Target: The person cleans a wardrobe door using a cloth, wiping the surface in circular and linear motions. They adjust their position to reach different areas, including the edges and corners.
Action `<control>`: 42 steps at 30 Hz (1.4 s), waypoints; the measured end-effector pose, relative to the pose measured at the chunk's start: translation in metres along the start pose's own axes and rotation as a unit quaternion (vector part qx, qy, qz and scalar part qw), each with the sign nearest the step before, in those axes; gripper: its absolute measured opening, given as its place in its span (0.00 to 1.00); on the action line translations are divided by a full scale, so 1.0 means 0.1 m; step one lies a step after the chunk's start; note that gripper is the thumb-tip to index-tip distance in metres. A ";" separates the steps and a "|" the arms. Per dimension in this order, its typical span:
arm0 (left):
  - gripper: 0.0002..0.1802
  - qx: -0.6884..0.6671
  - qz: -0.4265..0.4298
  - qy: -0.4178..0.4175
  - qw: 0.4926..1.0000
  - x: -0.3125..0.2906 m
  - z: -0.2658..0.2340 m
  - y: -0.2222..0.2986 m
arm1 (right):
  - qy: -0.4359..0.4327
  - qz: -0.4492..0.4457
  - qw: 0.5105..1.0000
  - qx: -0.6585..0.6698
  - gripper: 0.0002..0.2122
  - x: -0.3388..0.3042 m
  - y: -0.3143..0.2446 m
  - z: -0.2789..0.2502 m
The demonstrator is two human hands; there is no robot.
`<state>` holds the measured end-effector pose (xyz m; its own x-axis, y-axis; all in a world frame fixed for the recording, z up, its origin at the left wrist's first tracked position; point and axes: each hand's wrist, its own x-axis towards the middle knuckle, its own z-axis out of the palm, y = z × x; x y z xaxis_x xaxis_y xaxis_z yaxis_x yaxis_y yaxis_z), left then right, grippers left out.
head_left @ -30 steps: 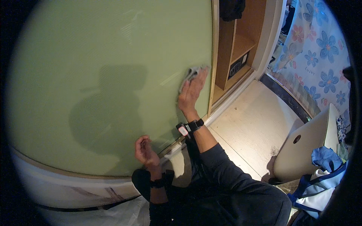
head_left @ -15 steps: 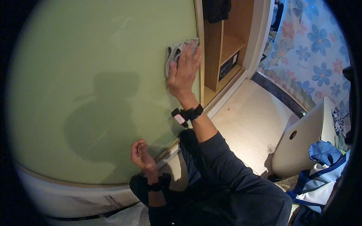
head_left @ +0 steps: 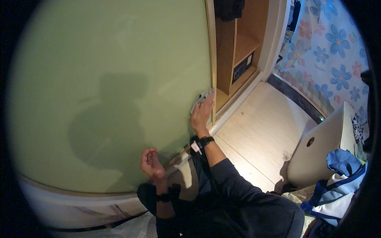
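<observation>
A green sliding door panel (head_left: 166, 51) with a light wooden edge stands before me. Low on it, close to that edge, my right hand (head_left: 201, 115) presses a folded grey cloth (head_left: 199, 98) against the surface. Most of the cloth is hidden under the fingers. My left hand (head_left: 151, 162) hovers by the panel's lower part, its fingers curled into a loose fist with nothing visible in them. Both wrists wear black bands.
Right of the panel, an open wooden cabinet (head_left: 246, 45) holds dark cloth and a small black safe (head_left: 241, 71). A cream box-like piece (head_left: 317, 146) stands on the pale floor (head_left: 254, 131), beside blue-and-white clothes (head_left: 337, 198). A flowered curtain (head_left: 333, 51) hangs beyond.
My right hand has slid down along the panel's edge with the cloth beneath it. My left hand has barely moved, still loosely curled.
</observation>
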<state>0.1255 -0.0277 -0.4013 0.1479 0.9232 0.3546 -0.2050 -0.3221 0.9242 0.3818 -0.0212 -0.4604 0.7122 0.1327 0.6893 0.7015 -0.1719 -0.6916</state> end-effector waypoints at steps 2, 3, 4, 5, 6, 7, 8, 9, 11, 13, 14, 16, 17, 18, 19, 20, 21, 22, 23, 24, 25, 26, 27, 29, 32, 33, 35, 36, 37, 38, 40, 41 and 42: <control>0.05 0.031 0.011 -0.012 0.999 0.00 -0.02 0.03 | -0.021 0.015 1.000 -0.016 0.29 -0.16 0.10 0.04; 0.05 0.048 0.029 -0.018 0.998 -0.03 0.00 0.09 | -0.028 0.015 0.999 -0.032 0.30 -0.18 0.13 0.06; 0.05 0.060 0.046 -0.022 0.997 -0.04 0.01 0.11 | -0.035 0.010 0.998 -0.052 0.30 -0.15 0.13 0.08; 0.05 0.052 0.034 -0.015 0.998 -0.05 0.01 0.09 | -0.019 -0.011 0.999 -0.032 0.30 -0.06 0.06 0.05; 0.05 0.043 0.023 -0.010 0.999 -0.05 0.01 0.04 | -0.002 -0.032 0.999 -0.012 0.30 0.03 0.00 0.03; 0.05 0.036 0.011 -0.004 0.999 -0.04 0.02 0.02 | 0.014 -0.052 0.999 0.009 0.30 0.15 -0.10 -0.03; 0.05 0.036 0.002 -0.001 0.999 -0.05 0.04 0.07 | 0.017 -0.081 0.995 0.048 0.30 0.31 -0.24 -0.12; 0.06 0.042 0.001 0.004 0.999 -0.04 0.06 0.11 | 0.026 -0.102 0.994 0.043 0.30 0.47 -0.35 -0.15; 0.06 0.051 -0.006 0.011 0.999 -0.02 0.13 0.18 | 0.043 -0.143 0.988 0.024 0.30 0.82 -0.53 -0.24; 0.06 0.081 0.003 0.002 0.997 0.01 0.15 0.24 | 0.047 -0.177 0.983 -0.027 0.29 1.19 -0.71 -0.36; 0.06 0.101 0.004 0.000 0.995 0.00 0.13 0.25 | 0.044 -0.191 0.979 -0.051 0.29 1.32 -0.79 -0.40; 0.06 0.099 -0.008 -0.002 0.995 0.02 0.16 0.22 | 0.065 -0.212 0.974 -0.041 0.29 1.61 -0.93 -0.48; 0.06 0.096 -0.015 -0.007 0.995 0.04 0.20 0.20 | 0.078 -0.222 0.971 -0.040 0.29 1.76 -0.99 -0.51; 0.06 0.098 -0.017 -0.003 0.995 0.04 0.17 0.24 | 0.080 -0.227 0.970 -0.038 0.29 1.86 -1.09 -0.48; 0.06 0.091 -0.022 -0.007 0.996 0.02 0.19 0.31 | 0.085 -0.236 0.967 -0.046 0.30 1.99 -1.18 -0.50; 0.06 0.085 -0.025 -0.011 0.996 0.00 0.22 0.37 | 0.087 -0.239 0.966 -0.051 0.30 2.13 -1.31 -0.56; 0.06 0.068 -0.032 -0.003 0.997 -0.01 0.23 0.37 | 0.089 -0.242 0.965 -0.052 0.30 2.25 -1.47 -0.60; 0.06 0.056 -0.036 0.012 0.998 -0.01 0.18 0.37 | 0.096 -0.244 0.963 -0.057 0.30 2.36 -1.61 -0.55; 0.06 0.036 -0.041 0.017 0.998 0.00 0.22 0.37 | 0.109 -0.249 0.960 -0.073 0.30 2.51 -1.71 -0.60; 0.06 0.030 -0.047 0.017 0.998 -0.01 0.25 0.40 | 0.115 -0.268 0.955 -0.060 0.30 2.57 -1.81 -0.65; 0.06 0.027 -0.052 0.020 0.998 -0.01 0.26 0.44 | 0.118 -0.286 0.950 -0.045 0.30 2.62 -1.92 -0.67; 0.06 0.023 -0.058 0.021 0.998 -0.01 0.29 0.44 | 0.121 -0.304 0.944 -0.032 0.30 2.65 -1.99 -0.68; 0.06 0.017 -0.063 0.015 0.998 -0.02 0.32 0.42 | 0.103 -0.318 0.943 -0.006 0.30 2.57 -2.05 -0.67; 0.06 0.013 -0.066 0.019 0.998 0.00 0.29 0.35 | 0.072 -0.354 0.931 0.055 0.33 2.29 -2.22 -0.59; 0.06 -0.022 -0.018 0.030 0.999 0.01 0.19 0.12 | 0.009 -0.368 0.928 0.065 0.34 1.66 -2.18 -0.50; 0.06 -0.026 -0.022 0.024 0.999 0.00 0.18 0.10 | -0.007 -0.354 0.933 0.070 0.34 1.43 -2.04 -0.47; 0.06 -0.037 -0.026 0.010 0.999 0.00 0.18 0.11 | -0.013 -0.318 0.945 0.069 0.34 1.11 -1.65 -0.36; 0.07 -0.031 -0.038 0.015 0.999 0.00 0.20 0.12 | -0.006 -0.294 0.954 0.064 0.34 0.99 -1.44 -0.33; 0.07 -0.024 -0.046 0.024 0.998 0.01 0.20 0.14 | 0.002 -0.271 0.960 0.064 0.34 0.96 -1.40 -0.35; 0.07 -0.017 -0.055 0.033 0.998 0.03 0.19 0.15 | 0.025 -0.252 0.965 0.064 0.33 0.99 -1.36 -0.33; 0.11 -0.025 -0.030 0.035 0.999 0.07 0.03 -0.06 | 0.074 -0.210 0.973 0.064 0.31 1.18 -1.33 -0.28; 0.12 -0.031 -0.017 0.035 0.999 0.09 -0.02 -0.11 | 0.087 -0.205 0.973 0.066 0.31 1.31 -1.44 -0.30; 0.13 -0.034 -0.020 0.037 0.999 0.09 -0.06 -0.14 | 0.100 -0.199 0.973 0.067 0.32 1.43 -1.56 -0.30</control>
<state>0.1234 -0.0141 -0.4117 0.0853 0.9490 0.3036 -0.2666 -0.2719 0.9247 0.3729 -0.0049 -0.2474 0.3740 -0.0329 0.9269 0.9271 -0.0153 -0.3746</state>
